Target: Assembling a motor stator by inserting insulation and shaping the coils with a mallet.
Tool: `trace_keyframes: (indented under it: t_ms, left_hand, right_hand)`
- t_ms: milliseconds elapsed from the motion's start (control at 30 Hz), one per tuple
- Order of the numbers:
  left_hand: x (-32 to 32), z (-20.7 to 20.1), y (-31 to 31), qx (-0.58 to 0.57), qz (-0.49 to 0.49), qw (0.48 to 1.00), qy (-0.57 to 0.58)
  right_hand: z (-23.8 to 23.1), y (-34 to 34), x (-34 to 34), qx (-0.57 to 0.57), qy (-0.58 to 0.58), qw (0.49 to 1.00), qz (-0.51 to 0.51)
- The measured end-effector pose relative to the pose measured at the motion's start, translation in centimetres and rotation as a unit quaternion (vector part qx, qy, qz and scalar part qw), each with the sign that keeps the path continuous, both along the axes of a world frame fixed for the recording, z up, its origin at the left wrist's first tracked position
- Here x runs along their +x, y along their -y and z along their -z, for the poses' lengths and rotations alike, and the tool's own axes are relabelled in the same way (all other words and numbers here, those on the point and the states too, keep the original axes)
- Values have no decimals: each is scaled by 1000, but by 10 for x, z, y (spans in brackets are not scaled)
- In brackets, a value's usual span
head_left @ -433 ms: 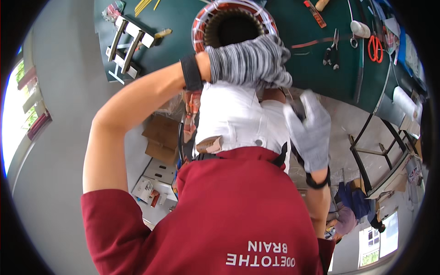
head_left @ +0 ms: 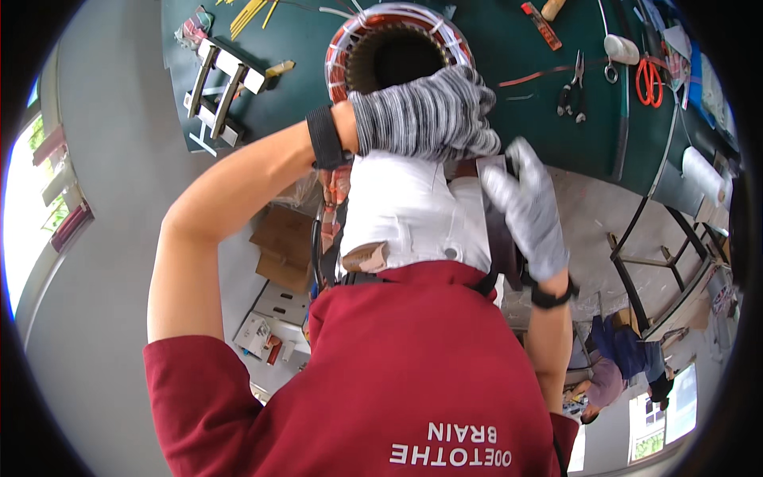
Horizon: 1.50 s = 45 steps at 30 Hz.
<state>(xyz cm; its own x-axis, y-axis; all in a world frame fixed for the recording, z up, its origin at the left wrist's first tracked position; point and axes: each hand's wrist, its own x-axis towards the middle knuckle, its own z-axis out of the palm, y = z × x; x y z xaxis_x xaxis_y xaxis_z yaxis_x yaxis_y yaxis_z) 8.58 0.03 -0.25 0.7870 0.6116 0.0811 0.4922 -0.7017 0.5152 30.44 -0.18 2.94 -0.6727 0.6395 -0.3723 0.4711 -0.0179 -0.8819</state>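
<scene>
A stator with copper-coloured windings and white lacing [head_left: 338,60] stands at the near edge of the green table. My left hand [head_left: 425,115], in a black-and-white striped glove, lies against its near side. Its fingers are curled together at the right; whatever they may hold is hidden. To the right and closer to my body is my right hand [head_left: 528,211], in a pale grey glove. It is blurred by motion, with the thumb apart from the stretched fingers. I see nothing between them.
Right of the stator lie pliers [head_left: 570,91], red-handled scissors [head_left: 649,83], an orange-red packet [head_left: 542,25] and a white roll [head_left: 621,49]. A metal frame fixture [head_left: 222,83] and yellow sticks [head_left: 250,17] lie left. Other people [head_left: 608,381] are at the lower right.
My right hand has moved slightly up and left, nearer to my left hand. My left hand keeps its place against the stator, while the whole view has shifted a little.
</scene>
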Motion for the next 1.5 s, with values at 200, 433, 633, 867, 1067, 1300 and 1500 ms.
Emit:
trace_keyframes:
  t_ms: [200, 433, 633, 867, 1067, 1300, 1500]
  left_hand:
    - [1, 0, 7, 28, -20, 999, 21]
    - [2, 2, 8, 9, -3, 1000, 21]
    - [0, 1, 5, 26, -38, 998, 50]
    - [4, -9, 5, 7, -30, 1000, -6]
    - [1, 4, 2, 13, -18, 1000, 13]
    - [3, 2, 5, 4, -29, 999, 12]
    - [11, 3, 4, 23, -76, 995, 61]
  right_hand:
    - [-28, 2, 4, -310, -2, 938, 155]
    - [-20, 22, 14, 232, 141, 962, 14]
    - [-20, 14, -7, 310, 104, 945, -4]
    - [-16, 9, -4, 168, 72, 983, 0]
    - [-9, 10, -6, -32, 39, 991, 123]
    - [3, -2, 12, -159, 35, 986, 22]
    - [-8, 7, 33, 92, 81, 990, 69]
